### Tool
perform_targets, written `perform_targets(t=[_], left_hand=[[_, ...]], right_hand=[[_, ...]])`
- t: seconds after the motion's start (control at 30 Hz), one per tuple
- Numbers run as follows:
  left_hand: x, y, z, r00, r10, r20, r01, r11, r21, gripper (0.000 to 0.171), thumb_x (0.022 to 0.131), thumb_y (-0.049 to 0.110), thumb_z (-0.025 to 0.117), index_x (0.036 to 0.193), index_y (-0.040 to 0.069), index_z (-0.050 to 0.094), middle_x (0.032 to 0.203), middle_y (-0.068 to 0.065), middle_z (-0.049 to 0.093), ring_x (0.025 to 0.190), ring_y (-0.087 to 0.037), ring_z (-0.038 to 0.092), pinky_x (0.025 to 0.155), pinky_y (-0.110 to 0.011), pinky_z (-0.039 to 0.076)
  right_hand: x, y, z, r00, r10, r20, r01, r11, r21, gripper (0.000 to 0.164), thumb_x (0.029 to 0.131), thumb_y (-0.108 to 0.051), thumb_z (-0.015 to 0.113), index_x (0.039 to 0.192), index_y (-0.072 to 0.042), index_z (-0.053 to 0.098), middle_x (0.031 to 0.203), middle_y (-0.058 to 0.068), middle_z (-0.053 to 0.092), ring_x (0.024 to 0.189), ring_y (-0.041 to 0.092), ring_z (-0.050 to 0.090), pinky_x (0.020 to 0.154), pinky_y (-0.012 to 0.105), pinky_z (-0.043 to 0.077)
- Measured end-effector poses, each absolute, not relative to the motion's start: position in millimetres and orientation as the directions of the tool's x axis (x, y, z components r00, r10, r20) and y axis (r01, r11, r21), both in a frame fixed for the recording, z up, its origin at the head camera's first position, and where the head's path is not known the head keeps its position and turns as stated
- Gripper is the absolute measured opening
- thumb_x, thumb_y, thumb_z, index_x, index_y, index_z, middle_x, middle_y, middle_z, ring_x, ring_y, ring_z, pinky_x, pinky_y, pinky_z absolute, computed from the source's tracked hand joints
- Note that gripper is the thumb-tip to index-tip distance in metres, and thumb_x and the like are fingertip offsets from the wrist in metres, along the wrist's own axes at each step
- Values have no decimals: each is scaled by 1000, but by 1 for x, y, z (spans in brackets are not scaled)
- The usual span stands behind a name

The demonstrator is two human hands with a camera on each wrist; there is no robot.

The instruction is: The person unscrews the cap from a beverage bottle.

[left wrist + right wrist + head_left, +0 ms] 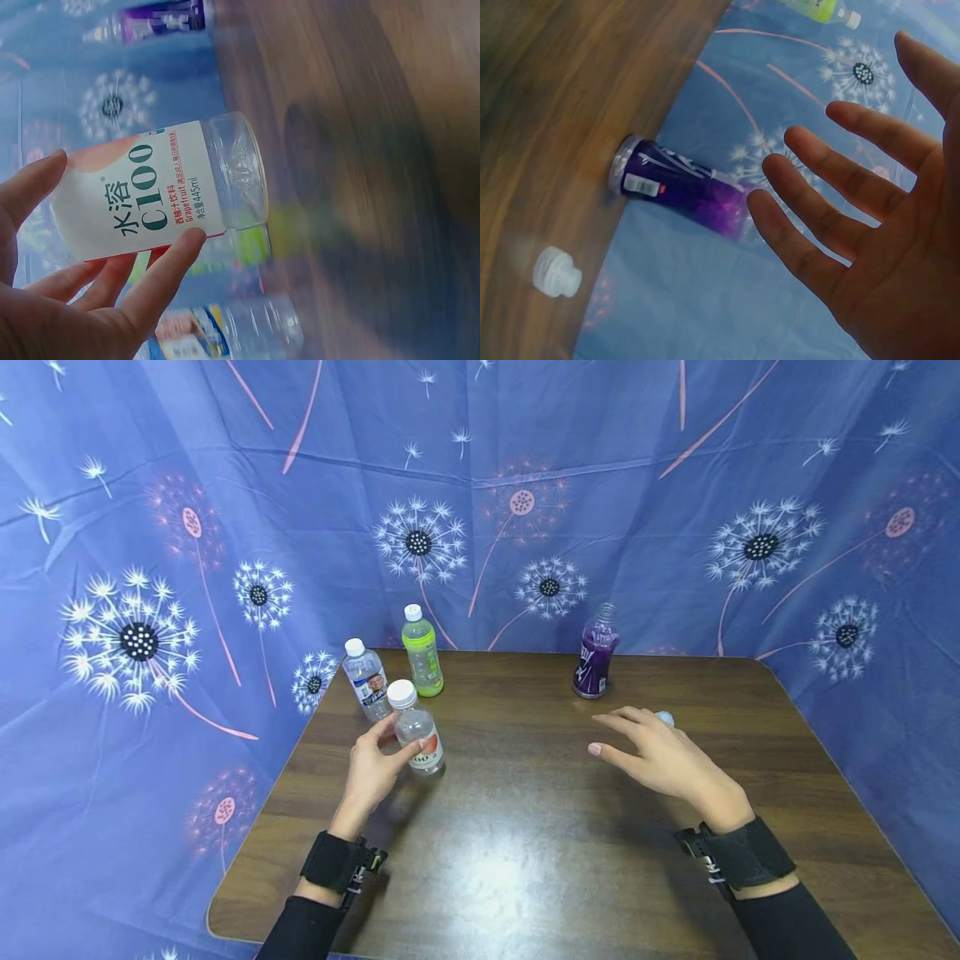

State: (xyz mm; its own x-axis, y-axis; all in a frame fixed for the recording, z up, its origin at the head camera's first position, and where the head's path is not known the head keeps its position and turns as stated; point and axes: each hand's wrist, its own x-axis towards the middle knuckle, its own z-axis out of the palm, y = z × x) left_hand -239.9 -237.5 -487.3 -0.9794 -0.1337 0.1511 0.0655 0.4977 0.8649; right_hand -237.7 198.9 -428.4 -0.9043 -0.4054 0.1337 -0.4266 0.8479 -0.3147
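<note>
My left hand point(377, 766) holds a clear plastic bottle point(415, 731) with a white cap by its sides, thumb on one side and fingers on the other. Its white label reads C100 Grapefruit in the left wrist view, where the bottle's base point(241, 169) shows past the fingers. My right hand point(667, 756) is over the right of the table, fingers spread and holding nothing. Beyond it stands an uncapped purple bottle point(596, 653). A white cap point(556, 272) lies on the tabletop in the right wrist view, mostly covered by the hand in the head view.
Behind the held bottle, at the back left, stand a capped clear bottle with a blue label point(366, 681) and a green-labelled capped bottle point(423, 653). The brown wooden table point(510, 793) meets a blue dandelion-print cloth point(637, 552) at its back and sides.
</note>
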Motion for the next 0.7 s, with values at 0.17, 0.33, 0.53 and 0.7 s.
perform_targets(t=[0.17,0.33,0.53,0.7], left_hand=[[-242,-259,-488,-976,-168,141,37,506,862,76,85,40,82,148,11,51,134,-19,65,119,-34,66,90,-46,59],[-246,-275,-488,-966,-213,147,18,513,858,76,85,41,81,149,12,50,135,-18,65,118,-33,67,88,-36,59],[-252,-290,-492,-954,-265,139,-19,518,855,75,86,41,81,148,13,51,133,-18,67,115,-33,68,80,-22,54],[-257,-300,-497,-943,-311,115,-50,476,878,71,86,36,82,146,12,52,131,-19,67,116,-33,66,77,-12,48]], right_hand=[[-237,207,-435,-912,-391,126,-411,853,-323,66,96,-69,48,145,-26,55,141,7,58,129,32,57,92,64,54],[-236,211,-438,-915,-384,123,-402,852,-335,66,96,-70,48,145,-26,56,140,6,58,129,32,57,93,63,54],[-234,215,-440,-922,-368,121,-387,855,-347,66,96,-70,49,144,-26,56,141,5,58,130,32,57,93,63,54],[-231,218,-440,-923,-367,117,-384,851,-358,66,96,-68,50,144,-24,56,143,7,57,131,35,57,96,64,52]])
